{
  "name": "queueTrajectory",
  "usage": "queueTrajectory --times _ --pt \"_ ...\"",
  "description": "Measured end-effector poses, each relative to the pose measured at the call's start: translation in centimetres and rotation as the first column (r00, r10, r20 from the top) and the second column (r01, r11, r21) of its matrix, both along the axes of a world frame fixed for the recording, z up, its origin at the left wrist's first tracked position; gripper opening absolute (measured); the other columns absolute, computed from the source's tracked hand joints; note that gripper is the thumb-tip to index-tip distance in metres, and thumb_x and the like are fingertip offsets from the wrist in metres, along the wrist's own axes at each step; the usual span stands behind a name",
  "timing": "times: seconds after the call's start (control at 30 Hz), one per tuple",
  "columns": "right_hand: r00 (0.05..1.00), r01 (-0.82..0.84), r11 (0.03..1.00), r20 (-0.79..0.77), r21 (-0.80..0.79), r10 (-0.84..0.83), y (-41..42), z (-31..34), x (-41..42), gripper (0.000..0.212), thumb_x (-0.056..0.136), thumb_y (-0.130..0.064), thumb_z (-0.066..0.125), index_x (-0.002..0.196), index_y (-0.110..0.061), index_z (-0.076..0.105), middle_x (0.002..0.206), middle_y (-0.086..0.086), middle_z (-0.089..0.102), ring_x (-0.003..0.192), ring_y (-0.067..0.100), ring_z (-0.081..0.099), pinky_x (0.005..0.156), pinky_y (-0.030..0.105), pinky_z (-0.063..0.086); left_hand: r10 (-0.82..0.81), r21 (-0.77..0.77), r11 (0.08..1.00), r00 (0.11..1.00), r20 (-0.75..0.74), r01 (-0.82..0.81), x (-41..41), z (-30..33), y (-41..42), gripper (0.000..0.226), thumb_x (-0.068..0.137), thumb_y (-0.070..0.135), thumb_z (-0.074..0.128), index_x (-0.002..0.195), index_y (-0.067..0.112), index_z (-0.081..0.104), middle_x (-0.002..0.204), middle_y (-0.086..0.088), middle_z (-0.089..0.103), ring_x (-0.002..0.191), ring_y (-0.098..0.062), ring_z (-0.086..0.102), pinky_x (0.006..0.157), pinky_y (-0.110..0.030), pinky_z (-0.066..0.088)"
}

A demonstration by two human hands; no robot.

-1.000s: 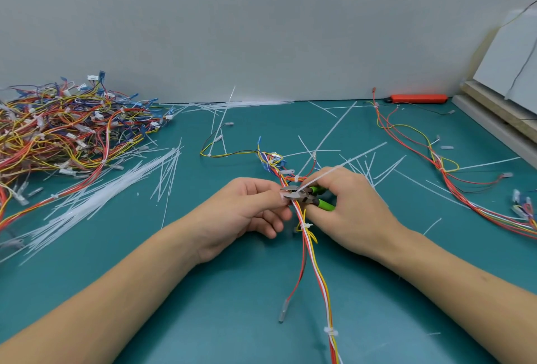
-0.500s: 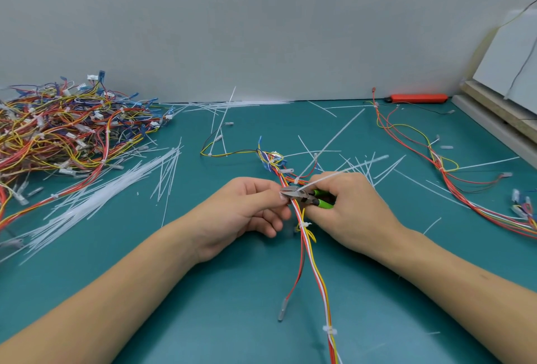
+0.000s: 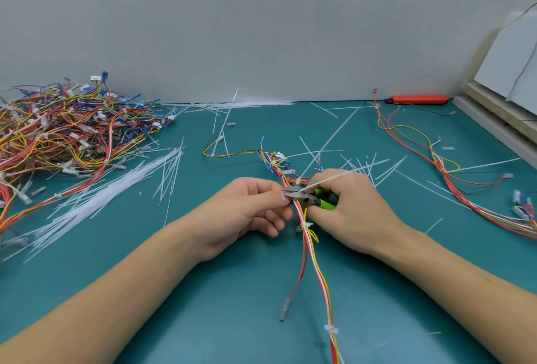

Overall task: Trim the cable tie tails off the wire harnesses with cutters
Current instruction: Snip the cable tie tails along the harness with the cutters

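A wire harness (image 3: pixel 315 262) of red, yellow and white wires runs from the table's middle toward me. My left hand (image 3: pixel 247 212) pinches the harness where a white cable tie sits. My right hand (image 3: pixel 351 209) grips green-handled cutters (image 3: pixel 308 196), whose jaws sit at the base of that tie's tail. The long white tail (image 3: pixel 345 173) slants up to the right over my right hand. A trimmed tie (image 3: pixel 306 225) sits just below on the same harness, and another tie (image 3: pixel 331 329) wraps it near the bottom edge.
A big tangle of harnesses (image 3: pixel 58 137) fills the far left, with a heap of loose white ties (image 3: pixel 116 189) beside it. Cut tails (image 3: pixel 369 166) litter the green mat. Another harness (image 3: pixel 453 177) lies at the right, an orange knife (image 3: pixel 417 99) by the wall, boards (image 3: pixel 499 113) far right.
The tie tail has tilted lower toward the right and the cutters have shifted slightly left along with my right hand. My left hand has stayed in place.
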State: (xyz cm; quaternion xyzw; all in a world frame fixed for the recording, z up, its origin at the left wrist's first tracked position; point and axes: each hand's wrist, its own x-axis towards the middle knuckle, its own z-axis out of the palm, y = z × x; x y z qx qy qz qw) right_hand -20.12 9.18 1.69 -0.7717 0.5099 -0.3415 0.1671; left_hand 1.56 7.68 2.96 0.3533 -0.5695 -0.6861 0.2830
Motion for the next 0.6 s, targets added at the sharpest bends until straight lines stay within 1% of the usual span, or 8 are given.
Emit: queueTrajectory --times 0.03,0.1,0.17,0.27,0.33,0.43,0.53,0.6 --pt "1.0 0.002 1.0 0.007 0.005 -0.002 0.0 -0.01 -0.07 0.009 0.073 -0.026 0.061 0.077 -0.029 0.069 0.075 -0.006 0.062 0.078 0.015 0.059 0.069 0.034 0.048 0.002 0.004 1.0 1.0 -0.002 -0.002 0.0 -0.01 0.0 0.01 0.09 0.023 0.068 0.087 0.014 0.072 0.082 -0.009 0.069 0.065 -0.015 0.062 0.06 -0.021 0.055" --pt "0.999 -0.005 1.0 0.034 0.016 0.005 0.12 0.05 -0.18 0.02 0.073 -0.025 0.065 0.086 -0.037 0.074 0.083 -0.009 0.066 0.086 0.012 0.064 0.077 0.03 0.051 0.005 0.009 1.0 1.0 -0.005 -0.005 0.0 0.02 -0.02 0.011 0.09 0.023 0.068 0.089 0.013 0.072 0.082 -0.01 0.069 0.065 -0.015 0.062 0.059 -0.021 0.055" --pt "0.999 -0.008 1.0 0.038 0.02 0.007 0.16 -0.01 -0.3 0.028 0.073 -0.029 0.064 0.095 -0.042 0.076 0.088 -0.011 0.067 0.093 0.009 0.065 0.082 0.028 0.053 0.006 0.011 1.0 1.0 -0.001 -0.006 -0.03 0.06 -0.03 0.012 0.09 0.024 0.068 0.089 0.013 0.072 0.082 -0.01 0.069 0.065 -0.015 0.062 0.059 -0.021 0.054" --pt "0.999 0.019 0.999 0.032 0.028 -0.02 0.21 -0.01 -0.35 0.033 0.072 -0.037 0.062 0.101 -0.047 0.075 0.091 -0.014 0.064 0.095 0.006 0.063 0.084 0.028 0.054 0.002 0.01 1.0 1.0 0.004 -0.003 -0.01 0.04 -0.08 0.012 0.091 0.024 0.067 0.087 0.015 0.074 0.083 -0.009 0.069 0.066 -0.015 0.062 0.06 -0.022 0.054" --pt "1.0 0.023 1.0 0.019 0.016 -0.023 0.34 0.17 -0.32 0.035 0.073 -0.035 0.063 0.105 -0.049 0.071 0.092 -0.016 0.065 0.096 0.005 0.062 0.085 0.029 0.053 0.0 0.007 1.0 1.0 0.002 0.0 -0.01 0.05 -0.09 0.013 0.091 0.024 0.067 0.086 0.015 0.075 0.082 -0.009 0.068 0.066 -0.015 0.061 0.06 -0.022 0.054" --pt "1.0 0.026 0.999 -0.004 0.026 -0.026 0.45 0.37 -0.22 0.037 0.073 -0.037 0.062 0.106 -0.051 0.068 0.091 -0.012 0.065 0.096 0.005 0.062 0.088 0.033 0.054 -0.002 0.01 1.0 1.0 -0.005 0.002 -0.02 0.1 -0.07 0.013 0.091 0.025 0.069 0.087 0.014 0.075 0.083 -0.01 0.068 0.067 -0.014 0.061 0.061 -0.022 0.054" --pt "0.998 0.063 0.996 -0.003 0.064 -0.063 0.4 0.19 -0.26 0.041 0.072 -0.047 0.061 0.112 -0.048 0.072 0.104 -0.015 0.057 0.099 0.002 0.063 0.093 0.033 0.054 -0.002 0.013 1.0 1.0 -0.005 0.002 -0.03 0.12 -0.06 0.013 0.09 0.026 0.069 0.087 0.014 0.075 0.083 -0.01 0.068 0.066 -0.014 0.061 0.06 -0.021 0.054" --pt "0.997 0.077 0.995 0.004 0.06 -0.078 0.44 0.16 -0.23 0.045 0.072 -0.049 0.061 0.115 -0.044 0.071 0.112 -0.017 0.053 0.103 -0.001 0.061 0.097 0.031 0.052 -0.002 0.012 1.0 1.0 -0.005 0.002 -0.04 0.12 -0.06 0.014 0.09 0.026 0.069 0.087 0.014 0.075 0.083 -0.01 0.068 0.067 -0.014 0.061 0.06 -0.021 0.054"
